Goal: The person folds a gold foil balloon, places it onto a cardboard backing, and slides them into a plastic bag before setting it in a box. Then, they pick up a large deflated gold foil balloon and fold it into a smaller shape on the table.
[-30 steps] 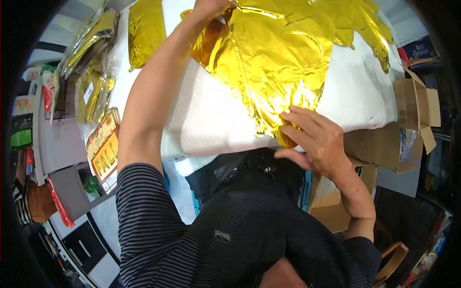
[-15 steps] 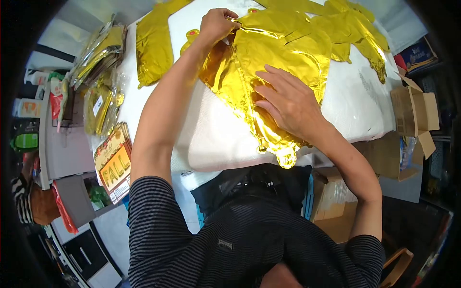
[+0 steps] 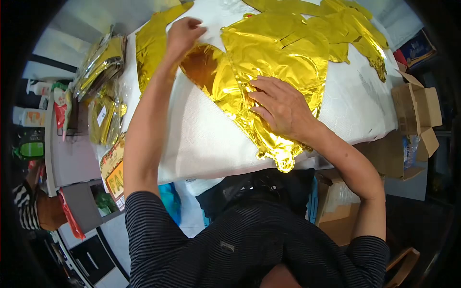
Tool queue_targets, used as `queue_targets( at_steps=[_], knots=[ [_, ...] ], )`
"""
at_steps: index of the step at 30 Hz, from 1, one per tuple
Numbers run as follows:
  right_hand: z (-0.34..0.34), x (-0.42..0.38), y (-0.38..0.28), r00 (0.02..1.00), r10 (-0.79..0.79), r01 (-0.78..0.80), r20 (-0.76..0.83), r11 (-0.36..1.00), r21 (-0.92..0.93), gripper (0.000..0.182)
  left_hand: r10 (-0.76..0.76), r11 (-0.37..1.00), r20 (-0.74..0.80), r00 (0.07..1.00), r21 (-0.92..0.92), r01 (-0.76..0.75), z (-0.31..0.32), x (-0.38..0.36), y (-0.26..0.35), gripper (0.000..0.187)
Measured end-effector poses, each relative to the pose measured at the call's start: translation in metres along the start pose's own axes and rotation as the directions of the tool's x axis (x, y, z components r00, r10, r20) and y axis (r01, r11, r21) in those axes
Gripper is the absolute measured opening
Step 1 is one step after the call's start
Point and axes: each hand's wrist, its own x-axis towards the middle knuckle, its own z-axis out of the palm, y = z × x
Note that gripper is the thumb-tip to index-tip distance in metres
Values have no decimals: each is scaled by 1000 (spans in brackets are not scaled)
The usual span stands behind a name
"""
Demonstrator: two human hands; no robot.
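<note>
A flat gold foil balloon (image 3: pixel 276 50) lies across the white table, its narrow end with a tab hanging at the near edge. My right hand (image 3: pixel 283 105) rests on it, fingers stretched out and slightly spread over the creased foil. Along the left side, a flap of the foil shows a darker, copper-coloured face (image 3: pixel 199 67). My left hand (image 3: pixel 184 37) hovers just above and left of that flap, apart from the balloon's upper edge. Its fingers are bent and smeared by motion, so whether they hold anything cannot be made out.
Another flat gold foil piece (image 3: pixel 151 53) lies at the left, and more gold foil (image 3: pixel 348 29) at the far right. Packaged foil (image 3: pixel 103 62) is stacked by the left edge above a FALL card (image 3: pixel 115 175). An open cardboard box (image 3: pixel 410 108) stands right. Another person's arm (image 3: pixel 50 209) shows at far left.
My left hand has left the balloon's upper edge and moved left. The foil flap there has spread left and downward. My right hand has stayed on the foil, shifting slightly down.
</note>
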Motion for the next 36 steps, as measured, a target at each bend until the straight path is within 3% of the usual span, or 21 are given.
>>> queue_targets(
  at_steps=[2,4,8,10,13,14,15,17,24,26,29,33,35,36],
  knots=[
    [2,-1,2,1000,-14,14,-6,1000,-1,29,-87,980,37,995,181,79,-25,-14,-10,39],
    [2,-2,2,1000,-9,9,-16,1000,-4,28,-266,925,97,959,306,226,-45,-37,11,42],
    [6,-5,4,999,-18,18,-35,1000,-3,27,-343,913,141,929,282,295,-54,-68,21,51],
    [6,-6,5,999,-24,24,-44,1000,-12,27,-408,909,157,899,166,384,-45,-77,37,48],
    [7,-7,7,999,-34,33,-37,999,-12,27,-428,896,174,887,213,390,-40,-74,40,40],
    [7,-8,7,999,-34,33,-29,999,-3,26,-494,862,242,835,263,433,-41,-70,47,36],
    [7,-8,7,999,-28,28,-40,1000,-6,26,-486,865,244,839,270,423,-41,-68,48,36],
    [7,-9,8,999,-28,29,-24,999,15,26,-478,876,326,815,113,469,-40,-68,40,29],
    [7,-9,8,1000,6,-6,12,1000,28,27,-442,872,307,843,-72,484,-36,-72,36,23],
    [9,-10,9,1000,0,0,-17,999,36,27,-527,803,260,809,-161,574,-39,-70,50,24],
    [10,-10,9,1000,2,-1,-11,1000,23,27,-491,776,288,822,-285,563,-44,-75,68,28],
    [9,-10,10,1000,-6,6,-7,999,36,27,-483,764,401,778,-241,598,-39,-72,39,35],
    [8,-10,9,1000,2,-2,2,999,32,26,-450,843,190,873,-232,485,-29,-84,65,42],
    [8,-10,9,1000,3,-3,3,999,33,26,-452,842,191,872,-232,487,-27,-84,73,42]
  ],
)
